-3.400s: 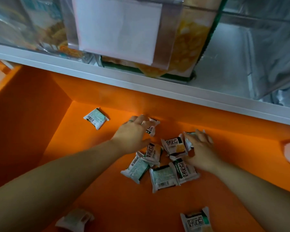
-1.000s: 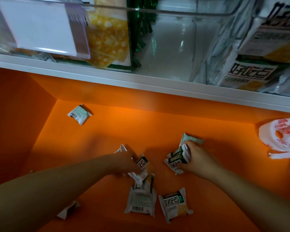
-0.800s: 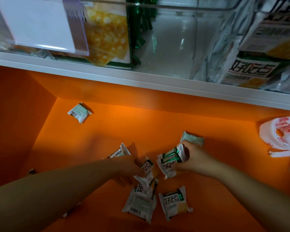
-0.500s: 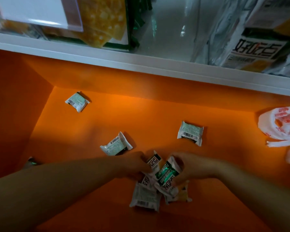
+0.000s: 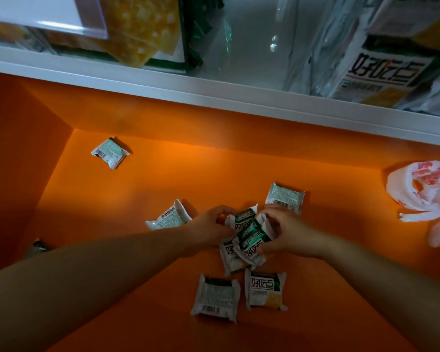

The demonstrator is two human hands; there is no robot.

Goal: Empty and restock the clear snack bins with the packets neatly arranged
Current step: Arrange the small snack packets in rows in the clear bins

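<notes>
Since half a second ago the hands have met. The left hand (image 5: pixel 208 226) pinches the top of the bundle of packets (image 5: pixel 249 237) and the right hand (image 5: pixel 287 235) curls round its far side, so two handfuls are now one stack (edges askew). I judge the gathering about half done: five loose packets (image 5: pixel 216 297) lie scattered on the orange shelf (image 5: pixel 239 171). Above the white ledge (image 5: pixel 214 92), the clear bin (image 5: pixel 252 41) looks bare mid-way. A white plastic bag (image 5: pixel 422 189) lies to the right.
</notes>
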